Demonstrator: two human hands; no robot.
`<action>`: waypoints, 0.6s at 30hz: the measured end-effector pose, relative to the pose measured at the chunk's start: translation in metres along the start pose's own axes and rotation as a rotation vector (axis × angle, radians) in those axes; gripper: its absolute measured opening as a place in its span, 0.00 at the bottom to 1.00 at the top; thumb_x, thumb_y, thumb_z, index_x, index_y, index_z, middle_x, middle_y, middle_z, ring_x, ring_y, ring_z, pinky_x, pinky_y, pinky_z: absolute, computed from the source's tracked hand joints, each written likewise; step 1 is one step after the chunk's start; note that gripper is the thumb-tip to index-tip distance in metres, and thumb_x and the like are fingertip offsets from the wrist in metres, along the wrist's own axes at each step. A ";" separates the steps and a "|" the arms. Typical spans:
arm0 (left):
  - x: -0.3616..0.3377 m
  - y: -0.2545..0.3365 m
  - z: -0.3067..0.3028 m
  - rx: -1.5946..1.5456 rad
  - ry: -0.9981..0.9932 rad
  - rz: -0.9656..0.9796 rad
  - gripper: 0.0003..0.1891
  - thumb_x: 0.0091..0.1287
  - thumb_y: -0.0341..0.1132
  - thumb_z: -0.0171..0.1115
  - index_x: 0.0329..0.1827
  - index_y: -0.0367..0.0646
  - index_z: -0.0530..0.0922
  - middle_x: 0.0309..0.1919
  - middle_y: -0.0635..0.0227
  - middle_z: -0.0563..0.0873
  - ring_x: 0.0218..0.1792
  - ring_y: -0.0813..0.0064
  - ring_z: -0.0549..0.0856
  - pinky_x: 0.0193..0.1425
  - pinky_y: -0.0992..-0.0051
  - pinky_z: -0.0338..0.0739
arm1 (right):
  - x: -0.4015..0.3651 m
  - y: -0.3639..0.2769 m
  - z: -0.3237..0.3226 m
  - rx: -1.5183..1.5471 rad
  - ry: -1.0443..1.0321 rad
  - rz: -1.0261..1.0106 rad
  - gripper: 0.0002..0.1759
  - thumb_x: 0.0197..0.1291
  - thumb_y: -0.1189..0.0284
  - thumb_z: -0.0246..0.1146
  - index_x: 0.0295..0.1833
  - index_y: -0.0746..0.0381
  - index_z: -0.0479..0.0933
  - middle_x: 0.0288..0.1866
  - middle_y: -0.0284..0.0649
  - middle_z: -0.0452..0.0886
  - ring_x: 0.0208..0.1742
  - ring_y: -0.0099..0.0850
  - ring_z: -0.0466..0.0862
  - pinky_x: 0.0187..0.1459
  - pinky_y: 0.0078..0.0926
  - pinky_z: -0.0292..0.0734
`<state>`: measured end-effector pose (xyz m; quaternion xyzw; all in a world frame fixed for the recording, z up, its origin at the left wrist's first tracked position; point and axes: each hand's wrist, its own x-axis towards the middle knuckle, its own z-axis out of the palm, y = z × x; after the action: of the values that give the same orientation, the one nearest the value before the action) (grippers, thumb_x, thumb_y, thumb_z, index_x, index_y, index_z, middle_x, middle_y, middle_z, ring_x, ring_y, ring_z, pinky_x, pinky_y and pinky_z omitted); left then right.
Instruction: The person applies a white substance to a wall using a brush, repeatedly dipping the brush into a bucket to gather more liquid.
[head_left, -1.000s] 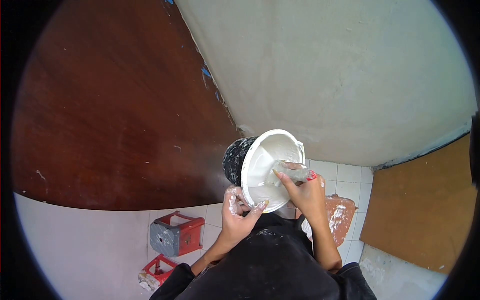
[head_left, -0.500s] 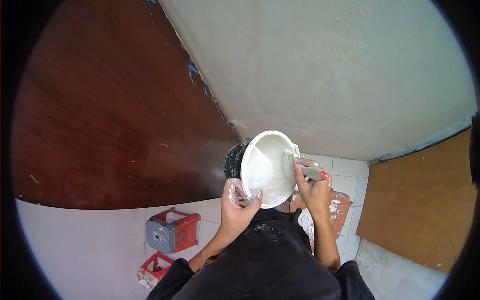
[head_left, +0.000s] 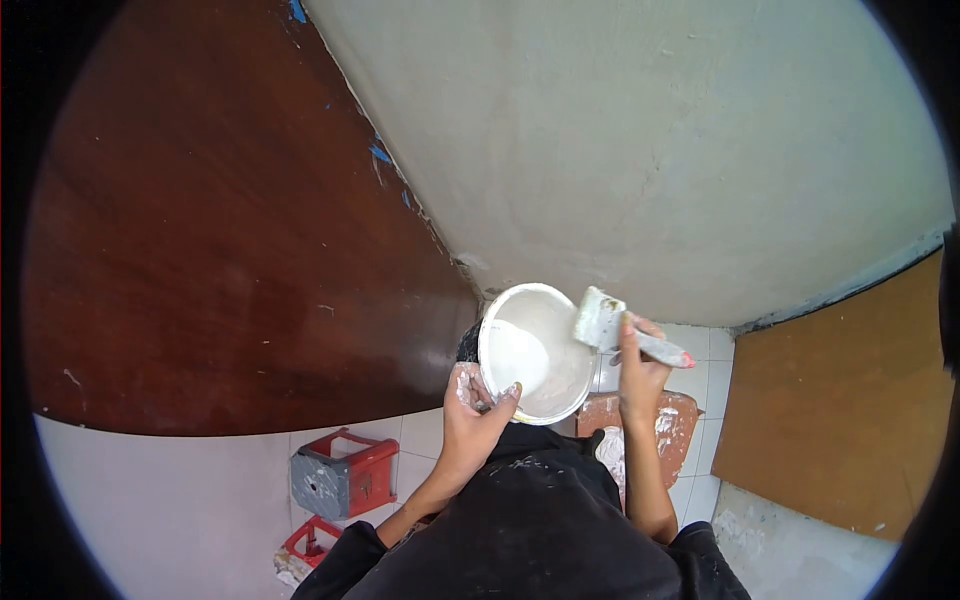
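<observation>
A paint bucket [head_left: 570, 385] with white paint [head_left: 517, 358] pooled on its left side is tilted toward me. My left hand [head_left: 475, 408] grips its lower left rim, thumb over the edge and fingers round the dark outer side. Just off the bucket's right rim, my right hand [head_left: 640, 370] pinches a paintbrush [head_left: 655, 348] by its pale, paint-crusted handle, which has a red end. The white-coated bristles [head_left: 590, 315] point up and left, overlapping the rim in this view. Both hands carry white smears.
A pale wall [head_left: 640, 160] rises ahead, meeting a dark brown wooden panel [head_left: 240, 240] on the left. A lighter brown panel [head_left: 830, 390] stands at right. On the tiled floor are a red-and-grey stool [head_left: 345, 475], another red stool [head_left: 310, 540] and a paint-spattered brown stool [head_left: 680, 430].
The paintbrush has come out of the bucket, up and to the right, with my right hand. The bucket has shifted slightly down, still in my left hand.
</observation>
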<state>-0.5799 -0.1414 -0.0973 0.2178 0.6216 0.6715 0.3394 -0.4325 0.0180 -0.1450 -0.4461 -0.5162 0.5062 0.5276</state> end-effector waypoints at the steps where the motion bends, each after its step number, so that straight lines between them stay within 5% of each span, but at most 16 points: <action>1: 0.000 0.001 0.001 -0.003 -0.002 -0.014 0.16 0.65 0.22 0.71 0.40 0.44 0.68 0.32 0.77 0.74 0.33 0.89 0.74 0.39 0.83 0.71 | 0.008 -0.002 -0.006 0.072 0.048 0.068 0.15 0.68 0.70 0.71 0.54 0.67 0.80 0.48 0.39 0.86 0.44 0.23 0.84 0.43 0.21 0.78; 3: 0.000 0.001 0.003 -0.012 -0.010 -0.034 0.16 0.65 0.22 0.71 0.39 0.44 0.68 0.32 0.77 0.75 0.33 0.89 0.74 0.38 0.83 0.71 | 0.018 -0.015 -0.010 0.237 0.097 0.223 0.16 0.68 0.69 0.71 0.56 0.64 0.79 0.44 0.33 0.84 0.37 0.16 0.80 0.32 0.14 0.71; 6: -0.001 -0.003 0.007 -0.056 -0.016 -0.034 0.17 0.65 0.22 0.71 0.39 0.45 0.68 0.32 0.77 0.75 0.34 0.90 0.74 0.37 0.84 0.71 | 0.030 -0.034 -0.013 0.364 0.110 0.329 0.18 0.68 0.69 0.71 0.58 0.63 0.77 0.43 0.32 0.82 0.36 0.15 0.78 0.30 0.12 0.69; 10: -0.003 0.003 0.015 -0.045 -0.013 -0.034 0.17 0.64 0.22 0.72 0.38 0.46 0.67 0.30 0.79 0.71 0.31 0.90 0.70 0.34 0.84 0.66 | 0.068 -0.081 -0.018 0.247 0.004 0.147 0.20 0.65 0.70 0.74 0.58 0.63 0.75 0.50 0.39 0.83 0.47 0.25 0.83 0.44 0.23 0.79; 14: 0.001 0.005 0.011 -0.018 -0.094 0.039 0.15 0.67 0.20 0.68 0.46 0.42 0.69 0.37 0.70 0.81 0.35 0.84 0.83 0.36 0.82 0.81 | 0.121 -0.192 -0.001 -0.029 -0.004 -0.652 0.21 0.64 0.71 0.74 0.60 0.65 0.80 0.49 0.42 0.87 0.42 0.25 0.82 0.43 0.24 0.78; 15: 0.001 0.006 0.012 -0.054 -0.103 0.047 0.15 0.67 0.21 0.69 0.46 0.42 0.69 0.37 0.70 0.81 0.35 0.84 0.83 0.35 0.81 0.82 | 0.134 -0.218 0.001 -0.180 0.015 -0.936 0.21 0.63 0.73 0.74 0.61 0.63 0.82 0.49 0.42 0.88 0.41 0.26 0.83 0.44 0.25 0.79; 18: 0.000 0.007 0.016 -0.058 -0.119 0.088 0.15 0.67 0.21 0.69 0.46 0.43 0.69 0.37 0.70 0.81 0.35 0.84 0.83 0.34 0.81 0.82 | 0.159 -0.292 0.004 -0.567 0.139 -1.350 0.21 0.59 0.79 0.71 0.59 0.57 0.85 0.53 0.40 0.89 0.43 0.35 0.84 0.48 0.29 0.82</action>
<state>-0.5699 -0.1306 -0.0880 0.2746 0.5705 0.6892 0.3523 -0.4222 0.1497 0.1605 -0.1816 -0.7549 -0.1112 0.6203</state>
